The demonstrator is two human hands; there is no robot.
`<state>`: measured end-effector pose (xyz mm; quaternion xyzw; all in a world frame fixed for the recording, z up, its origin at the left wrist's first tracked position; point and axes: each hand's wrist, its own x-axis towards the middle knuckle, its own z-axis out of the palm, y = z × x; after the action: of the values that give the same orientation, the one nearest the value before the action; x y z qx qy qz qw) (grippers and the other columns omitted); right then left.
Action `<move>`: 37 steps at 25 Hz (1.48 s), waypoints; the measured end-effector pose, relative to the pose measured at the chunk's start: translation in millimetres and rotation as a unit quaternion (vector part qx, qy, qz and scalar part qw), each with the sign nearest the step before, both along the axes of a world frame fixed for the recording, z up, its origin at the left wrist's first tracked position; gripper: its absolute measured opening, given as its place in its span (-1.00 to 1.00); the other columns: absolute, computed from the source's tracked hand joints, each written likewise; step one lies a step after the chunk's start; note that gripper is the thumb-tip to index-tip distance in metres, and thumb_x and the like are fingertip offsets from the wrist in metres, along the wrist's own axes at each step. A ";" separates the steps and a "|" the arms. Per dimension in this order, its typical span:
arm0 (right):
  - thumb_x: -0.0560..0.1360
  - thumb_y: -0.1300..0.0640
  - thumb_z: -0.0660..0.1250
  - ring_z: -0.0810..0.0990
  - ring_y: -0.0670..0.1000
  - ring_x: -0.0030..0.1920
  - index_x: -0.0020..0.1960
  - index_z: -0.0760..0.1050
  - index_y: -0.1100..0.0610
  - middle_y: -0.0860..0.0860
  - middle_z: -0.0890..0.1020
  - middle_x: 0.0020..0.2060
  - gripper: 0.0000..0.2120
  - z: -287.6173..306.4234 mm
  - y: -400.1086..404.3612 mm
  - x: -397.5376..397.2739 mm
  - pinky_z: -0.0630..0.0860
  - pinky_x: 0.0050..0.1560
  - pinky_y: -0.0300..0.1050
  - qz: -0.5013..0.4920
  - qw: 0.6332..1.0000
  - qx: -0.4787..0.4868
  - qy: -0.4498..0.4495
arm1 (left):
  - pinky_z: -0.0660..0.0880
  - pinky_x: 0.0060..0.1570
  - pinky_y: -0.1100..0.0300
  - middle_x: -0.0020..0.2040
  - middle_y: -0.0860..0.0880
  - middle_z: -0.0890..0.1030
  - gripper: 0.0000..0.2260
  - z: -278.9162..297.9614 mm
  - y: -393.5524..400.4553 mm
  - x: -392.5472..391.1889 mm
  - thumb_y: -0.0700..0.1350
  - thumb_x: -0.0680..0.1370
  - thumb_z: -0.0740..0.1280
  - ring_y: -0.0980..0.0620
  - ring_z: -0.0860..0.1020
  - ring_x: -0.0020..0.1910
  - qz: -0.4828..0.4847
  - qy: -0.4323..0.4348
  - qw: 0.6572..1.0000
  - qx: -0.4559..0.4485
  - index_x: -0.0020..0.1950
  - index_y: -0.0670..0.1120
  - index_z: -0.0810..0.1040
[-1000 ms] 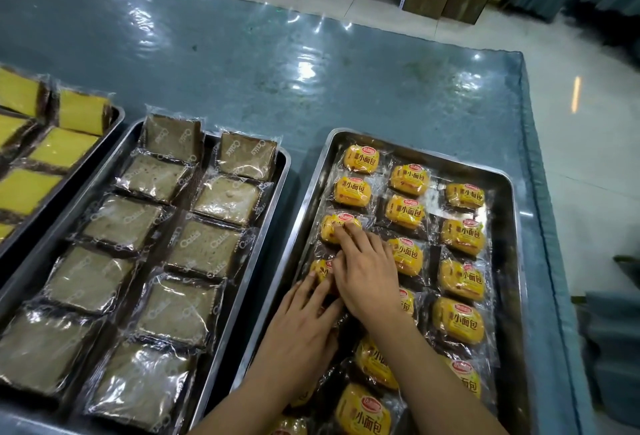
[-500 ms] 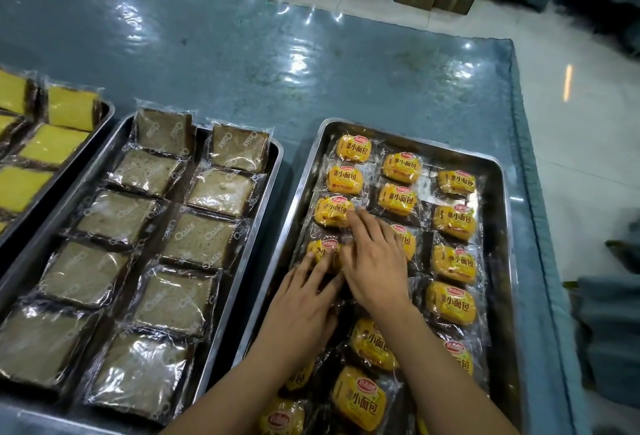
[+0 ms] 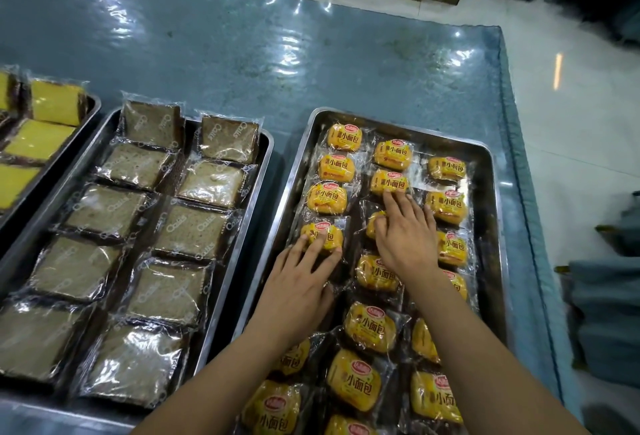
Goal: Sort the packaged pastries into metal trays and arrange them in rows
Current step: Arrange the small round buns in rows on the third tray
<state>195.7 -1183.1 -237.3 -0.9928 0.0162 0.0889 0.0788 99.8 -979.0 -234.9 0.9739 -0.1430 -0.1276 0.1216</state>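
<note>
Down near you in the bun tray [image 3: 493,213], your hands have split apart: left hand [image 3: 298,282] rests spread fingers on a left-column bun packet [image 3: 322,234], right hand [image 3: 405,234] lies flat, fingers together, reaching the middle-column packet [image 3: 388,182]. Looks like you're squaring rows now.

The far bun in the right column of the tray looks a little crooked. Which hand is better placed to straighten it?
Probably the right hand. It lies in the middle column, next to the right column, and that bun sits just beyond it. The left hand rests on a left-column bun, farther away.
</note>
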 end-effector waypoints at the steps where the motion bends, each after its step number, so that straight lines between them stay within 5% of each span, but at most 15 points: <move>1: 0.69 -0.11 -0.06 0.07 0.04 0.62 0.65 0.06 0.01 0.02 0.17 0.62 -0.45 0.9 0.4 -6.0 -0.07 0.62 0.12 -0.004 1.000 0.011 -0.017 | -0.07 0.58 -0.08 0.66 0.01 -0.05 -0.47 -0.1 0.7 -1.5 0.13 0.66 0.04 -0.10 -0.07 0.63 0.000 -0.004 1.000 0.000 0.63 0.17 -0.02; 6: 0.66 -0.05 0.09 0.32 0.11 0.48 0.57 0.27 0.04 0.04 0.39 0.50 -0.51 3.4 10.3 -63.1 0.18 0.53 0.13 -0.021 0.995 0.054 -0.081 | -0.07 0.56 -0.04 0.64 0.00 0.07 -0.49 3.5 6.5 -23.5 0.11 0.65 0.04 -0.08 0.00 0.62 0.016 -0.022 1.000 -0.012 0.62 0.15 0.09; 9: 0.65 -0.09 0.00 0.38 0.09 0.43 0.52 0.35 0.03 0.02 0.45 0.45 -0.50 -2.3 15.5 -83.8 0.27 0.48 0.12 -0.031 0.995 0.049 -0.080 | 0.13 0.54 -0.05 0.60 -0.02 0.20 -0.54 4.1 14.6 -42.1 0.07 0.65 0.16 -0.09 0.15 0.58 0.036 -0.023 0.999 -0.016 0.56 0.12 0.25; 14: 0.66 -0.13 -0.08 0.26 0.07 0.55 0.61 0.20 0.00 0.01 0.29 0.57 -0.44 -11.3 15.3 -77.7 0.10 0.56 0.09 -0.013 0.998 0.027 -0.050 | 0.35 0.43 -0.08 0.47 0.01 0.38 -0.62 2.5 25.0 -70.3 0.03 0.62 0.20 -0.06 0.28 0.49 0.042 -0.011 0.999 -0.026 0.46 0.10 0.35; 18: 0.69 -0.07 0.02 0.22 0.08 0.57 0.62 0.18 0.01 0.01 0.25 0.58 -0.48 -7.1 12.5 -73.2 0.04 0.57 0.07 -0.011 0.998 0.037 -0.041 | 0.38 0.42 -0.12 0.49 -0.02 0.39 -0.58 -3.6 27.5 -80.1 0.08 0.63 0.19 -0.09 0.30 0.51 0.023 -0.014 1.000 0.000 0.49 0.14 0.33; 26: 0.62 -0.05 0.08 0.43 0.03 0.33 0.43 0.46 0.00 -0.02 0.53 0.33 -0.56 1.1 22.9 -151.5 0.31 0.43 0.06 -0.008 0.993 0.063 -0.099 | 0.23 0.51 -0.06 0.60 -0.05 0.21 -0.48 -6.5 22.6 -79.2 0.13 0.64 0.15 -0.11 0.20 0.57 0.012 -0.011 1.000 0.022 0.60 0.13 0.17; 37: 0.65 -0.08 0.02 0.43 0.04 0.42 0.50 0.42 0.04 0.01 0.48 0.44 -0.50 -7.9 21.1 -147.8 0.29 0.47 0.02 -0.003 0.996 0.046 -0.081 | 0.24 0.49 -0.06 0.58 -0.08 0.23 -0.43 -5.3 16.7 -64.9 0.09 0.61 0.25 -0.13 0.25 0.54 0.009 -0.027 1.000 0.006 0.60 0.09 0.18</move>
<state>48.0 -1162.0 -245.2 -0.9920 0.0091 0.0083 0.1258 34.9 -962.3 -240.2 0.9790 -0.1365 -0.1013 0.1126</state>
